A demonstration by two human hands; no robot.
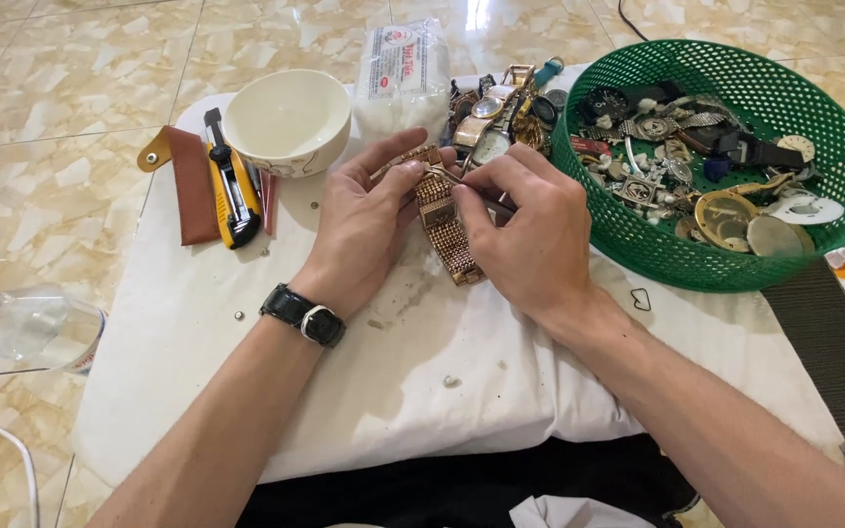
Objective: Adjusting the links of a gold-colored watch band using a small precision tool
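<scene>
A gold-coloured watch with a mesh metal band lies on the white cloth between my hands. My left hand, a black wristwatch on its wrist, presses its fingers on the top end of the band. My right hand pinches a thin metal tool whose tip touches the band near the watch case. The lower band sticks out from under both hands.
A white bowl, a yellow utility knife and a brown leather case sit at the left. A pile of watches lies behind my hands. A green plastic basket of watch parts stands at the right. Small loose parts dot the cloth.
</scene>
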